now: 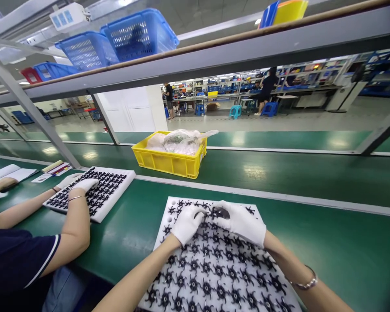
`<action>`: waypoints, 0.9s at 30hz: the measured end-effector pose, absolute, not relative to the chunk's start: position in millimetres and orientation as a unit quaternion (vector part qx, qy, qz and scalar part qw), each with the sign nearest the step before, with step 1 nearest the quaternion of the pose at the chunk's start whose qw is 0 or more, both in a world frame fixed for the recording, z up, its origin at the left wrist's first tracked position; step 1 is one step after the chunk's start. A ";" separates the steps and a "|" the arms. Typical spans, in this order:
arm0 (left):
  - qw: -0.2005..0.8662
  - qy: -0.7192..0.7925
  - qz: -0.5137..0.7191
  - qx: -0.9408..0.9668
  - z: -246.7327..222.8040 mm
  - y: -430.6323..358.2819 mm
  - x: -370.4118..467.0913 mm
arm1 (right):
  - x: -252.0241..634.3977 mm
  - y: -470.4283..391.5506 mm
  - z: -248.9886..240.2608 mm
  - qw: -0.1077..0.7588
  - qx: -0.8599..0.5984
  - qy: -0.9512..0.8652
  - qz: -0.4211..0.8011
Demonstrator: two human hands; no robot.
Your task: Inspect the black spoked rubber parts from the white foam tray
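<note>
In the head view, a white foam tray point(165, 220) holds rows of small black impellers point(206, 287) with curved blades and a centre hub. Both my hands wear white gloves and work over its far rows. My left hand point(187, 224) has thumb and forefinger drawn together; whatever is at their tips is hidden. Close by on the right, my right hand point(242, 222) curls thumb and fingers around a black impeller at the tray's surface, partly covered by the glove. Two round holes at the tray's far left corner hold no impeller.
To the left, a co-worker's gloved hands point(86, 185) rest over a similar tray point(115, 197). Beyond the white ledge stands a yellow crate point(167, 162) with clear plastic bags point(185, 141). Overhead runs a shelf point(195, 63) with blue baskets point(143, 34).
</note>
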State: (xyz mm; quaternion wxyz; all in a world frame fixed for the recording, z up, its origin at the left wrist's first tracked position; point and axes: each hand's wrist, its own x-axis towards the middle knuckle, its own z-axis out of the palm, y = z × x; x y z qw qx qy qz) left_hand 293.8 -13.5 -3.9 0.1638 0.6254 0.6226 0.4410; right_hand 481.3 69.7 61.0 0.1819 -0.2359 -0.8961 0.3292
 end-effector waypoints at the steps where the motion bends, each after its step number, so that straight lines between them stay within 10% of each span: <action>1: 0.184 0.620 0.454 0.614 2.0 -10.5 292.4 | 476.2 72.4 65.0 0.195 -0.230 -0.892 0.337; 14: 0.398 0.539 0.591 0.448 27.3 36.0 291.2 | 422.6 123.2 41.2 0.289 -0.275 -0.883 0.246; 27: 0.261 0.586 0.571 0.513 11.2 27.6 283.7 | 425.0 128.6 22.2 0.212 -0.226 -0.885 0.348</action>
